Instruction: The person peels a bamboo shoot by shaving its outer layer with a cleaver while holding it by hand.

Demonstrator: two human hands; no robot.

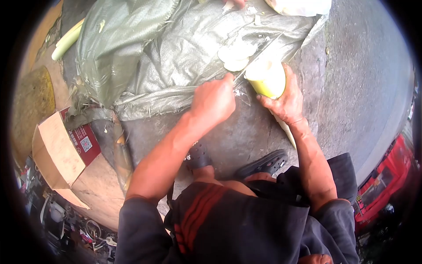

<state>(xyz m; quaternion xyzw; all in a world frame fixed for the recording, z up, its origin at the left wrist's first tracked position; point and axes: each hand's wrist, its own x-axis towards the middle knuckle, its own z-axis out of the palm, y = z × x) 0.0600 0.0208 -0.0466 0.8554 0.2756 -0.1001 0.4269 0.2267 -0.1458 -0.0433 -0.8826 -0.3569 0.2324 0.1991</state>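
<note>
My right hand [288, 97] is wrapped round a pale yellow-green, thick cylindrical vegetable piece [267, 79], its cut face turned up. Left of it, my left hand [214, 99] is closed in a fist around a knife, whose thin blade [259, 55] slants up and to the right, beside the vegetable piece. Whitish slices [236, 55] lie on the grey-green woven plastic sheet [176, 57] just above my hands. The knife's handle is hidden inside my fist.
An open cardboard box [59, 149] stands at the left. A long pale green stalk [68, 42] lies at the upper left. Dark clogs [263, 163] on my feet are below my hands. A red object [387, 176] is at the far right, and a white bag [301, 6] at the top.
</note>
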